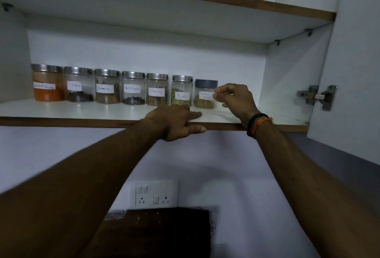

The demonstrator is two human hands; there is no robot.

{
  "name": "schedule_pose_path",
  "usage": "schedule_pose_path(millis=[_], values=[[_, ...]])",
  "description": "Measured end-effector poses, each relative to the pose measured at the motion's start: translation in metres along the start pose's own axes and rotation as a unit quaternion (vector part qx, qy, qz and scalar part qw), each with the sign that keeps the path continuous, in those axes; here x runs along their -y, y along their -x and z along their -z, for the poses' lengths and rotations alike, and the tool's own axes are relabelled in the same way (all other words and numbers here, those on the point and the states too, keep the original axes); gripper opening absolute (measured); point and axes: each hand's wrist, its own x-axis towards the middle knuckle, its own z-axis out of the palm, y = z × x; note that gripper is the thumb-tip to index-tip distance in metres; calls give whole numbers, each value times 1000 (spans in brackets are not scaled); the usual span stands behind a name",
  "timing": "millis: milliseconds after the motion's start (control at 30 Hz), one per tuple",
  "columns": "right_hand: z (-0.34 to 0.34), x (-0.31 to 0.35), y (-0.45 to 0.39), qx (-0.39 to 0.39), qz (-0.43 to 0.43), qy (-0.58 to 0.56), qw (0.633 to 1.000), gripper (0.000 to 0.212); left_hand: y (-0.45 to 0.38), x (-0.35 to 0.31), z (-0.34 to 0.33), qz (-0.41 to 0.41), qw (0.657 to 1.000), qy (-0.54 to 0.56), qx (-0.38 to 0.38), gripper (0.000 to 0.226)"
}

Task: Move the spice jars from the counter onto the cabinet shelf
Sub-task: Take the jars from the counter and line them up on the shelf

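Seven spice jars stand in one row on the cabinet shelf [82,111], near its back wall; all places below given relative to the dark-lid jar [206,94], which ends the row on the right. It has a dark grey lid, brownish powder in the bottom, white label w/ handwriting, partly covered by fingers. Just left of it, nearly touching: fennel jar [182,90], steel lid, greenish contents. Further left in turn: cinnamon jar [156,89], black pepper jar [133,88], a jar w/ unreadable label [107,86] holding tan powder, cloves jar [79,84], and at the far left end the red powder jar [48,83], approx half full of orange-red powder. All upright, lids on.

Right hand [236,98] sits just right of the dark-lid jar, fingers curled in a narrow pinch at the label's right edge; can't tell if fingertips really touch the jar or grip it. Wrist has a black band and orange thread [259,124].

Left hand [176,123] is below and left of the dark-lid jar, in front of the fennel jar, resting on the shelf's brown front edge: fingers lie fairly straight on top, thumb under the edge. Holds no jar.

Well right of the dark-lid jar: open cabinet door w/ metal hinge [317,97]. Far below it: white wall socket plate [156,194], and under that a dark desk [160,233]
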Motion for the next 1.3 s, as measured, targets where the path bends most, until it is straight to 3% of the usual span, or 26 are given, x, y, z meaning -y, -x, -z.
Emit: schedule_pose_path(millis=[133, 300, 400, 500, 600, 800, 900, 1033, 1200, 1300], values=[[5, 5, 45, -51, 16, -15, 998, 11, 7, -12, -2, 32, 999, 2, -14, 67], [2, 1, 104, -150, 38, -42, 987, 10, 28, -48, -20, 59, 987, -58, -139, 49], [-4, -11, 145, -174, 8, -41, 984, 10, 52, -69, -36, 64, 982, -38, -172, 74], [-11, -35, 194, -189, -52, -48, 979, 13, 83, -92, -59, 1, 971, 94, -219, 72], [-26, -64, 251, -193, -125, -58, 971, 17, 126, -118, -102, -52, 960, 253, -106, 63], [-55, -140, 375, -147, -284, 42, 947, 14, 220, -170, -212, -82, 920, 349, 159, 50], [-66, -170, 428, -61, -336, 170, 925, 19, 265, -196, -258, -72, 896, 359, 251, 56], [-78, -195, 480, 34, -389, 206, 897, 17, 310, -223, -298, -37, 871, 379, 311, 51], [-85, -218, 524, 157, -422, 277, 849, 63, 348, -243, -325, 34, 834, 418, 357, 47], [-87, -230, 539, 218, -421, 314, 822, 80, 364, -257, -334, 84, 814, 437, 374, 46]])
